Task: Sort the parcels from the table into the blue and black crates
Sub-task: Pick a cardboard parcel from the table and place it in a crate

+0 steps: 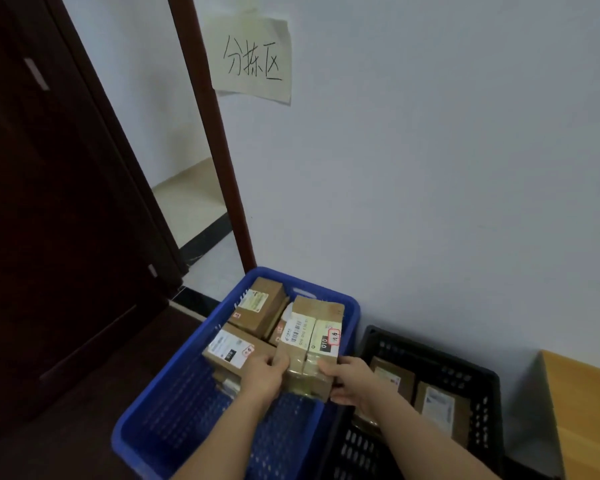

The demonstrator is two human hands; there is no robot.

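Brown cardboard parcel with white labels (310, 344) held over the blue plastic crate (174, 393), left hand (262, 375) and right hand (352, 382) gripping its near end. Three parcels already inside; black plastic crate (482, 386) holds two. Table mostly unseen.

You're looking at a dim, cool-toned picture with a bluish cast over the white wall (447, 150). The brightest patch is the pale floor (191, 199) seen through the doorway at far left, so light seems to come from there. The dark door (49, 202) on the left sinks almost to black, its detail lost. Wide-angle distortion bends the door frame (215, 133) into a lean, and straight edges bow toward the corners. The whole frame looks soft, with print on the parcel labels (312, 336) smeared. Shadows are faint and diffuse; you get no hard glare anywhere.
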